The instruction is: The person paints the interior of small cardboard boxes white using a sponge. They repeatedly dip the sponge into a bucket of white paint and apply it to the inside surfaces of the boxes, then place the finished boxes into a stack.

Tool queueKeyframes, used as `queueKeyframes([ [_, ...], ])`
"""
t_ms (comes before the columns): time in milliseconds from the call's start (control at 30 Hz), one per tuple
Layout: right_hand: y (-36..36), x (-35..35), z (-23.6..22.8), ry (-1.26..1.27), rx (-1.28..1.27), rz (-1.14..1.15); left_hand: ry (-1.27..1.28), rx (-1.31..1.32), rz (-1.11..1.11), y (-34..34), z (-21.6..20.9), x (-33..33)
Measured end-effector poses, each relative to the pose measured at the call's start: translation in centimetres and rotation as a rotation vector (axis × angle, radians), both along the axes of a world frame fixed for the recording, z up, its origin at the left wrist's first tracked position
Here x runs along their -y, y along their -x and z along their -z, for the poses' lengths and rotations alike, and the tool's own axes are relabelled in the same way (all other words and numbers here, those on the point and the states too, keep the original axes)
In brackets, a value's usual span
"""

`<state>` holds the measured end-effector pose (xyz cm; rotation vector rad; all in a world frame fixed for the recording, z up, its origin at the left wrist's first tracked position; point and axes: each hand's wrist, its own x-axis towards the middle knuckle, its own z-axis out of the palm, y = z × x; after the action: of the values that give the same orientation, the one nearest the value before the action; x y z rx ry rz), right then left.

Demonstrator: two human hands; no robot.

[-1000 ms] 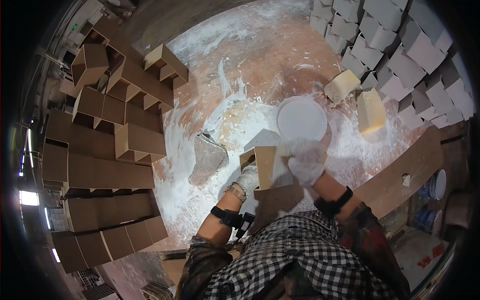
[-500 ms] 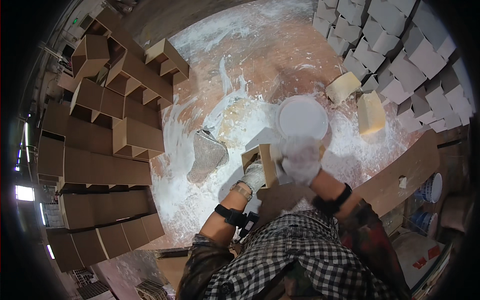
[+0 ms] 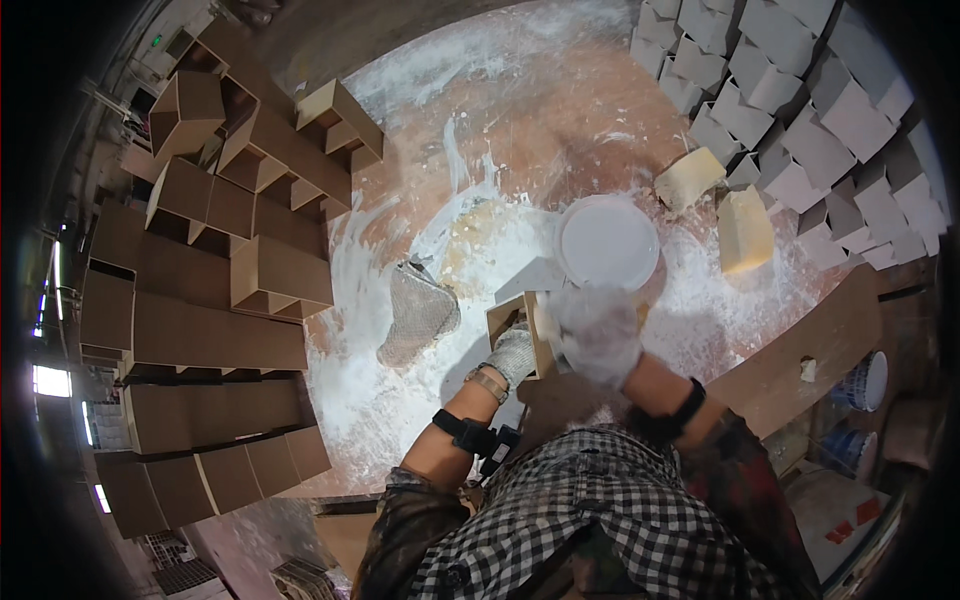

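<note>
My left hand [image 3: 514,357], in a whitish knit glove, reaches inside an open brown cardboard box [image 3: 543,335] and holds it over the table; its fingertips are hidden by the box walls. Close against the right side of the box is my right hand [image 3: 607,350], gloved, white-smeared and blurred by motion. A yellowish edge of what looks like a sponge [image 3: 643,313] shows at that hand's right side, the rest of it covered. Just beyond stands a round white tub [image 3: 608,242]. Left of the box lies a crumpled, grey mesh-like cloth [image 3: 418,315].
The table [image 3: 560,150] is smeared with white. Two yellow sponge blocks, one [image 3: 690,178] beside the other [image 3: 746,232], lie to the right. Brown cardboard boxes [image 3: 215,320] are stacked at left, white boxes [image 3: 770,75] at far right. A brown board [image 3: 800,350] edges the right side.
My right hand has shifted slightly nearer to me along the box's right side, the yellowish edge moving with it. My left hand keeps its hold inside the box.
</note>
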<state>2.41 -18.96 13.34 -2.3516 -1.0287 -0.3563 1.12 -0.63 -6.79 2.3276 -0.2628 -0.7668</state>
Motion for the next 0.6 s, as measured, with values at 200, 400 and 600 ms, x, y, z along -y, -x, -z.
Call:
queueKeyframes([
  [200,-3.1,0.2,1.3,-0.022,-0.077,0.153,-0.073,0.319,-0.005,0.8,-1.8,1.5],
  [400,3.8,1.3,0.8,-0.118,0.120,-0.167,-0.190,0.264,0.028,1.9,-2.6,0.2],
  [600,-1.5,-1.2,0.1,0.277,-0.147,0.078,-0.183,-0.248,-0.213,-0.5,-6.1,2.3],
])
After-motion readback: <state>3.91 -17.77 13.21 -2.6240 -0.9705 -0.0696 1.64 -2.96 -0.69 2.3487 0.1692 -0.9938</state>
